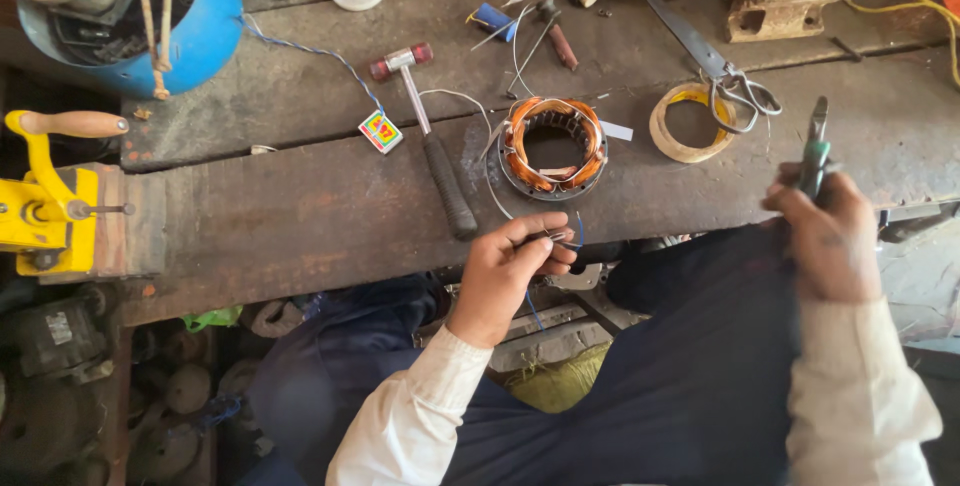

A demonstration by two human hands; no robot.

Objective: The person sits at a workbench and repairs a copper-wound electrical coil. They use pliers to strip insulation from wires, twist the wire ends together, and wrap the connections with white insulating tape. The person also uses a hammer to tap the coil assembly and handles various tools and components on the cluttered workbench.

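Near the middle of the frame the left hand (510, 261) is closed to a pinch, thumb and fingertips holding thin wire ends (556, 237) at the front edge of the workbench (300, 216). The motor stator (553, 147) — a steel ring packed with copper windings — lies on the bench just above that hand, close but not touching it; a white lead curves from the stator's left side down toward the pinched fingers.

At the right of the frame the right hand (830, 236) is wrapped tight around the green handles of a pair of pliers (816, 151), whose nose points up toward the top of the frame. This hand is blurred, and it sits well apart from the stator, off its lower right.

Between the left hand and the left part of the bench lies a mallet (432, 146), its black grip ending just left of the stator and its head with red faces up toward the centre top. A small colourful box (380, 131) sits beside the mallet's shaft. Right of the stator a tan roll of tape (690, 124) rests under the handles of long scissors (715, 61), which slant up toward the top edge. A yellow hand-cranked tool (45, 196) stands at the left edge — a blue drum (190, 36) fills the upper left corner.
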